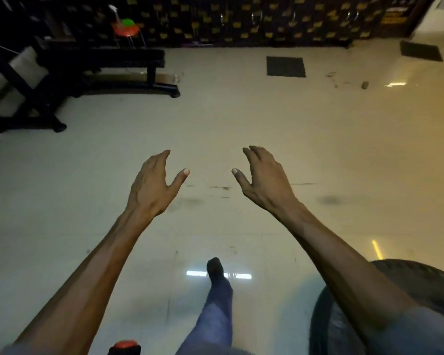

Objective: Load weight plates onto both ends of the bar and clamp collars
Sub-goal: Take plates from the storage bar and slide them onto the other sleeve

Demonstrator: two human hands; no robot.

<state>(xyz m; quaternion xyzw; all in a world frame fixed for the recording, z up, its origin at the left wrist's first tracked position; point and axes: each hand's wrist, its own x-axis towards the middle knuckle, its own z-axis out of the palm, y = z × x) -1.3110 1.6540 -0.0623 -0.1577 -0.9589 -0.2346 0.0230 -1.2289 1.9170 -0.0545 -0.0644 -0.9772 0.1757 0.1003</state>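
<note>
My left hand (155, 183) and my right hand (263, 179) are stretched out in front of me over the pale tiled floor, a short gap between them. Both hold nothing, fingers loosely curved and thumbs pointing inward. A large dark round object, perhaps a weight plate or tyre (418, 283), shows at the lower right, partly hidden behind my right forearm. No bar and no collar are in view.
A black weight bench (128, 60) and a black rack frame (23, 98) stand at the upper left. An orange stool (125, 29) sits behind them. Two dark floor mats (286, 66) lie near the far patterned wall. My leg (215, 303) steps forward below.
</note>
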